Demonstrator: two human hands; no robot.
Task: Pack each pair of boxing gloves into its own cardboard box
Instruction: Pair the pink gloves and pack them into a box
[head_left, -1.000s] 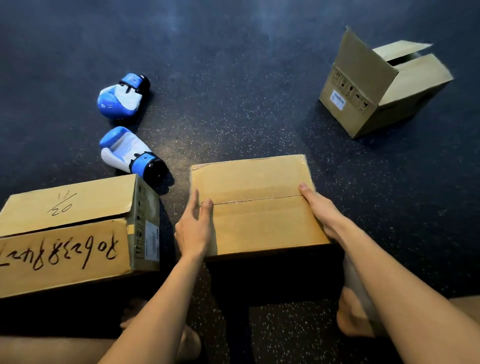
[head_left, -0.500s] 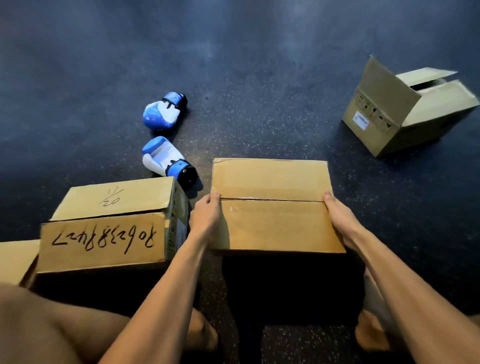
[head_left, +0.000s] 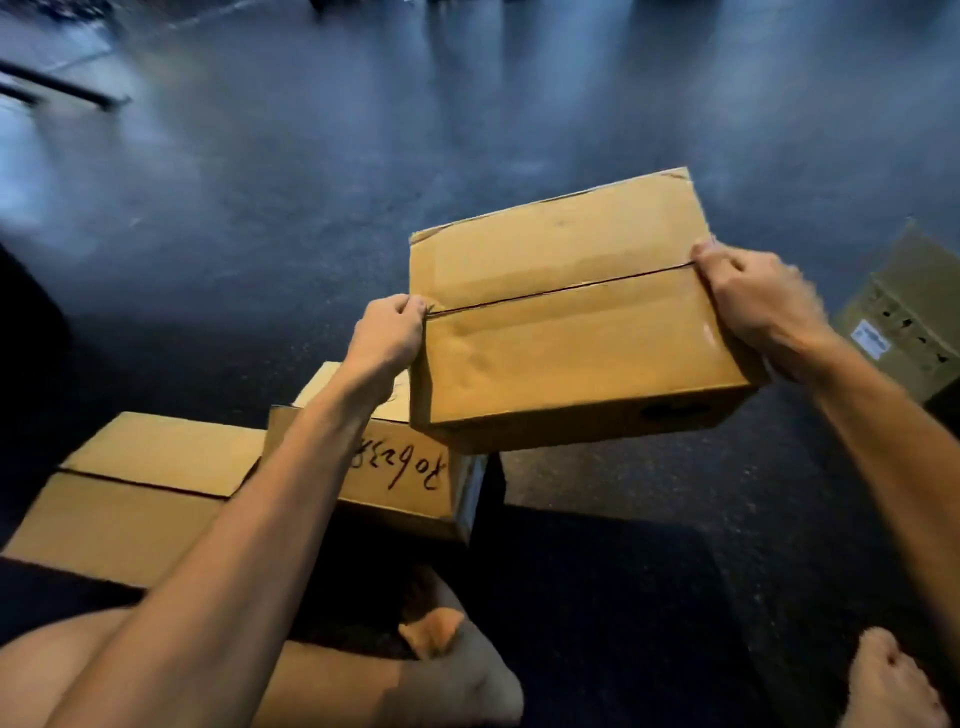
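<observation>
Whereas the closed box was recorded standing on the floor a moment earlier, it is now found raised clear of it. At far left a plain closed brown cardboard box (head_left: 140, 499) is noted on the dark speckled floor (head_left: 311, 208). A closed cardboard box bearing black handwritten marks (head_left: 395, 478) lies just beside it on the right.

The left hand (head_left: 387, 332) is seen with its grip clamped on the left edge of the lifted brown cardboard box (head_left: 566, 322). Its fingers are curled at the flap seam, where earlier they had been laid flat. That box is held in the air, tilted, with both top flaps shut and its near left corner above the marked box. The right hand (head_left: 753, 301) is likewise clamped on the right edge.

At the right margin a further cardboard box with a white label (head_left: 904, 322), recorded open earlier, is partly seen on the floor. The blue and white gloves recorded earlier are no longer in view.

It is judged that the lifted box is packed and is being set aside. One pair of gloves and the box at right are judged still to be dealt with.
</observation>
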